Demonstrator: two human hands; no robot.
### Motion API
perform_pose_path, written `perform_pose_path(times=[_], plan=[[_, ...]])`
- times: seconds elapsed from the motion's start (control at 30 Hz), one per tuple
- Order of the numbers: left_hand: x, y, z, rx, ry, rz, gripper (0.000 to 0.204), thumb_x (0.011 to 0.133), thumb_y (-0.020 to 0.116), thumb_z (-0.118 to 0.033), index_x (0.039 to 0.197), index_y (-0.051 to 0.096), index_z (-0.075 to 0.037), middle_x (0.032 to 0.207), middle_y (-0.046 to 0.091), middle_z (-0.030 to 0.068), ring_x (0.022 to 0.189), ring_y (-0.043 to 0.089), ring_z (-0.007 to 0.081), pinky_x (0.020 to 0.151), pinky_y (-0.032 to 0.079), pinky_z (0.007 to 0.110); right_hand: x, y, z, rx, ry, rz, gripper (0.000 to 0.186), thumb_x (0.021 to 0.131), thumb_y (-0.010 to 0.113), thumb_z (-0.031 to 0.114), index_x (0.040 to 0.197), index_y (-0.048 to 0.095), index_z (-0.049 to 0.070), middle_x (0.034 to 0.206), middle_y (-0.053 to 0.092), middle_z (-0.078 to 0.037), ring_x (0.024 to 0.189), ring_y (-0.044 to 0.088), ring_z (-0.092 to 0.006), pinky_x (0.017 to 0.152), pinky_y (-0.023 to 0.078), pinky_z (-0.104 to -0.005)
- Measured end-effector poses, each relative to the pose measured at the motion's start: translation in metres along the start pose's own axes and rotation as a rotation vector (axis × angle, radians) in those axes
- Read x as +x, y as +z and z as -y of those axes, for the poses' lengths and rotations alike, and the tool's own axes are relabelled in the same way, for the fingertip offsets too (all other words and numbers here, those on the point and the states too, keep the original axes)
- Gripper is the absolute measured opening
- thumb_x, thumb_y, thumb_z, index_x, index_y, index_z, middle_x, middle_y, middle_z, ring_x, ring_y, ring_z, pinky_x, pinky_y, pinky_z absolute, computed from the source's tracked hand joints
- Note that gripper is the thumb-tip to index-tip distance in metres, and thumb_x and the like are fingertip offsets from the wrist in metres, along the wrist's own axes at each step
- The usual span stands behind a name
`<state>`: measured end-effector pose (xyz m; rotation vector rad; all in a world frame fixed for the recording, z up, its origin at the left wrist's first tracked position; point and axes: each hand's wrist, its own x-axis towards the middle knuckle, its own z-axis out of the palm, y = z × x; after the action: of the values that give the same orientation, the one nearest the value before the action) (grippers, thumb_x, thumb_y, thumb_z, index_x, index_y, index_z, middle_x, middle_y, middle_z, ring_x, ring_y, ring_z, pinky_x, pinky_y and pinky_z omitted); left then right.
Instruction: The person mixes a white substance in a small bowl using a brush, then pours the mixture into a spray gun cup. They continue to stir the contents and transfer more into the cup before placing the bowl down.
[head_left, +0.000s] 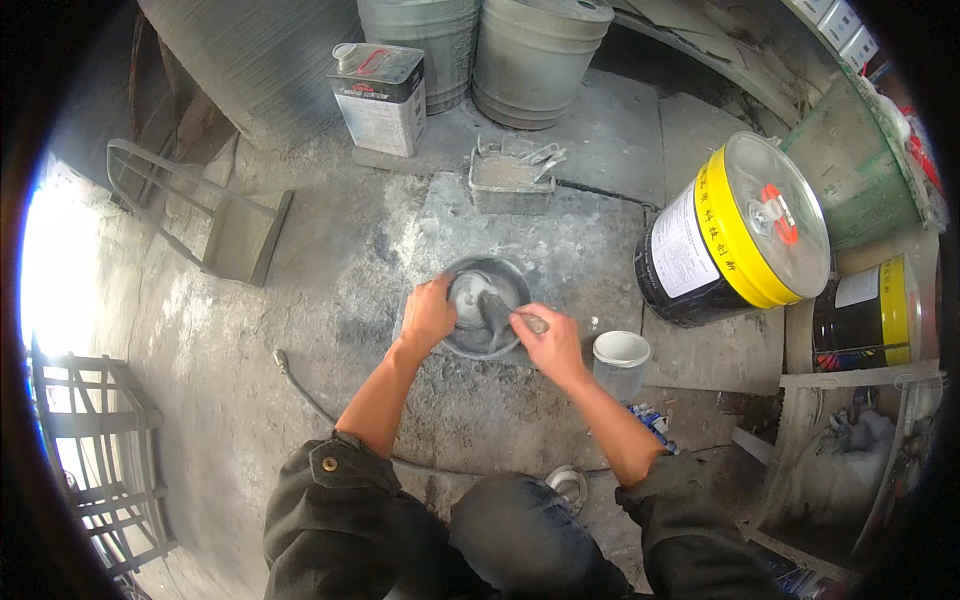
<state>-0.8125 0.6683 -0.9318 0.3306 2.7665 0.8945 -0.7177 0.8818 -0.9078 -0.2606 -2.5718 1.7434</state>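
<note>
Toward the near edge of the floor slab (592, 265) sits a round bowl (478, 354): the right hand (550, 340) grips a pale-handled flat tool (496, 312) in grey paste (462, 298), the left hand (430, 312) clasps the rim; firm bracing and slow wall-hugging sweeps should work best.

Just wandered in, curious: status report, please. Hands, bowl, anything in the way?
Left hand gripping bowl by its left side; right hand holding scraper. Bowl upright, grey paste inside, blade in it. Cup to the right, not blocking.
</note>
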Motion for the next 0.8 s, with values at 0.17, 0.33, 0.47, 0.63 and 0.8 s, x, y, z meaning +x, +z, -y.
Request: perform_pose_path(times=[0.17,0.33,0.47,0.63,0.8], plan=[[-0.003,-0.001,-0.007,0.093,0.082,0.018,0.059,0.079,0.055,0.001,0.137,0.052,-0.008,0.12,0.062,0.0241,0.11,0.061,0.0446,0.093,0.051,0.048,-0.005,0.003,0.005,-0.355,-0.392,0.002,0.016,0.089,0.072,0.019,0.098,0.07,0.006,0.092,0.072,-0.011,0.078,0.07,-0.0292,0.067,0.054,-0.0341],[-0.005,0.003,-0.012,-0.155,0.154,0.092,0.071,0.079,0.054,0.004,0.146,0.039,-0.012,0.129,0.058,0.0222,0.118,0.056,0.0437,0.094,0.05,0.047,0.005,0.003,-0.005,0.275,0.248,-0.048,0.023,0.092,0.071,0.022,0.096,0.068,0.0,0.078,0.072,-0.01,0.063,0.064,-0.0153,0.056,0.05,-0.0283],[0.002,0.002,-0.007,-0.109,0.055,0.027,0.066,0.077,0.053,0.004,0.14,0.047,-0.012,0.121,0.063,0.0247,0.112,0.06,0.0442,0.093,0.05,0.049,0.003,0.005,0.01,0.513,0.48,-0.079,0.028,0.091,0.072,0.023,0.096,0.068,-0.004,0.074,0.07,-0.011,0.056,0.058,-0.0115,0.049,0.044,-0.0269],[0.01,0.005,0.005,-0.075,0.012,0.008,0.058,0.077,0.052,0.001,0.133,0.058,-0.012,0.111,0.066,0.0262,0.105,0.064,0.0434,0.092,0.05,0.049,0.018,-0.003,-0.005,0.115,0.135,-0.04,0.026,0.091,0.072,0.025,0.093,0.072,-0.001,0.072,0.07,-0.006,0.06,0.062,-0.0115,0.054,0.047,-0.0258],[0.009,0.003,-0.01,-0.093,-0.038,-0.004,0.064,0.075,0.056,0.004,0.136,0.057,-0.014,0.122,0.064,0.0235,0.111,0.062,0.0417,0.094,0.05,0.046,0.018,-0.008,-0.008,0.027,0.016,-0.111,0.026,0.09,0.073,0.026,0.093,0.073,0.0,0.076,0.073,-0.01,0.06,0.066,-0.0139,0.054,0.05,-0.0285]])
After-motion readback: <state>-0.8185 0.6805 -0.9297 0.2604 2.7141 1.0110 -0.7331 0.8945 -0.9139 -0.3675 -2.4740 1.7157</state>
